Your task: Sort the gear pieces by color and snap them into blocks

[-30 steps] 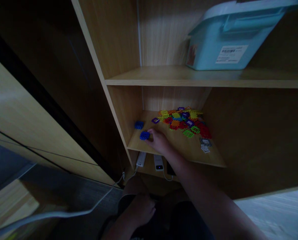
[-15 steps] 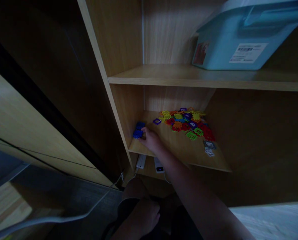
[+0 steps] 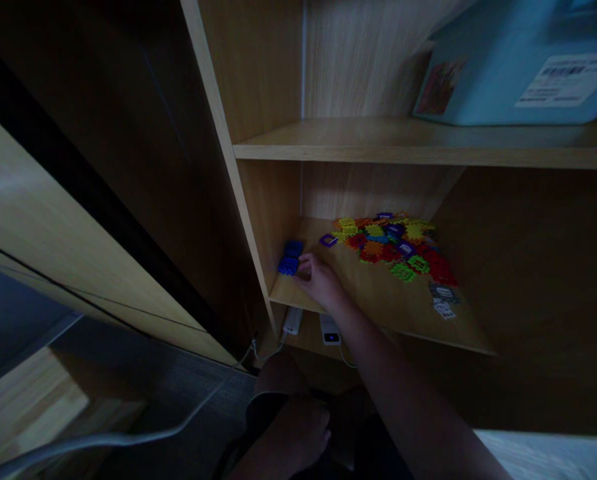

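On the low shelf (image 3: 363, 290), two blue stacks (image 3: 289, 266) sit by the side wall (image 3: 263, 220), seemingly kept clear of the mixed pile (image 3: 373, 248). The right hand (image 3: 322, 283) has fingertips beside the front one, grip unclear; the left hand (image 3: 305, 430) rests on the lap, closure unclear.

Two blue stacks (image 3: 289, 266) sit just left of the right grip (image 3: 322, 281); a multicoloured heap (image 3: 373, 248) lies to its right.

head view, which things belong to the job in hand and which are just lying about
Part of the job:
- blue pieces, by the right hand
- probably the multicoloured pieces

Just lying about, it seems:
- teal tub
- white device
- white cable
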A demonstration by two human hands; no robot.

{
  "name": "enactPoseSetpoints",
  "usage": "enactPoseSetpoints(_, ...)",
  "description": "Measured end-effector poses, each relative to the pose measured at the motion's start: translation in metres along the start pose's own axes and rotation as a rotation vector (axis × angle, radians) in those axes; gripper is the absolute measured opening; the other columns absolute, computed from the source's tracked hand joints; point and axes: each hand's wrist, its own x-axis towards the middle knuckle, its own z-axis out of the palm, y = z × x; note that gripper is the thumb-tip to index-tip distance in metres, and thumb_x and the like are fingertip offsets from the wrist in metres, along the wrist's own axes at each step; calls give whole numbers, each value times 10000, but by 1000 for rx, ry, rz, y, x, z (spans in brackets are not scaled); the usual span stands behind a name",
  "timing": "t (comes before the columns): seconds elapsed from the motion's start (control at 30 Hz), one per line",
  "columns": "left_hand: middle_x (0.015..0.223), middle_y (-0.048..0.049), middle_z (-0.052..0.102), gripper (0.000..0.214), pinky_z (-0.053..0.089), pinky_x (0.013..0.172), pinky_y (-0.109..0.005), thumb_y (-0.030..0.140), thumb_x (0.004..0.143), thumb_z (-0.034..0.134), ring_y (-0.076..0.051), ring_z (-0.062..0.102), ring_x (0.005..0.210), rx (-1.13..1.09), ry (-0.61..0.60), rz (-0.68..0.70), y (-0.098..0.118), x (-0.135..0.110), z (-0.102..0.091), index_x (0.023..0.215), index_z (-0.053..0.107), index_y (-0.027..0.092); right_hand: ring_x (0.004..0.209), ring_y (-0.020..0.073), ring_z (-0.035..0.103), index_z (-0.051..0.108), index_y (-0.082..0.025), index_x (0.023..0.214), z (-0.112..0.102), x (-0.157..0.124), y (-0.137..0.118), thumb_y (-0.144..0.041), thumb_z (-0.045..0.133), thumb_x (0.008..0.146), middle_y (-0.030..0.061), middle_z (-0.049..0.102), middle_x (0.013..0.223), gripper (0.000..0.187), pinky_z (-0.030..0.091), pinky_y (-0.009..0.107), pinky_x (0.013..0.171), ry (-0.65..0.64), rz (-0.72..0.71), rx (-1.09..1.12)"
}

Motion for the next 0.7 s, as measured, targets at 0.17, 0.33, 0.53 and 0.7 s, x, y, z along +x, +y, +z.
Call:
enactPoseSetpoints(0.17, 1207, -219, 829, 378, 623, 1052, -545, 348, 1034, 550, -401, 789, 1171, 16, -3, -17, -2, -2, -1, 1174, 830, 136, 976, 198, 767, 611, -256, 1311, 0, 1, 1, -160, 806, 902, 42, 800, 1109, 463, 592, 353, 933, -2, -13, 33)
enactPoseSetpoints(0.33, 1172, -196, 842, 352, 631, 1033, -523, 371, 1028, 576, -385, 804, 1129, 15, 17, -18, -8, -1, 7, 1146, 835, 163, 906, 186, 720, 688, -232, 1214, -4, -2, -5, -233, 819, 913, 26, 762, 1015, 328, 540, 306, 843, 14, -48, -57)
enactPoseSetpoints(0.53, 1189, -198, 839, 356, 634, 1031, -534, 377, 1029, 578, -393, 800, 1145, 24, 14, -23, -11, 2, 10, 1163, 834, 169, 639, 134, 584, 785, -249, 1118, -9, -9, -24, -347, 722, 1032, -38, 678, 750, 144, 373, 267, 637, -166, -102, -139)
enactPoseSetpoints(0.7, 1225, -207, 829, 379, 622, 1049, -559, 386, 1024, 575, -405, 790, 1162, 13, -7, -44, -10, 0, 9, 1208, 827, 171, 680, 139, 608, 763, -227, 1187, -6, -9, -25, -270, 747, 1000, -12, 722, 831, 193, 392, 269, 673, -150, -137, -166)
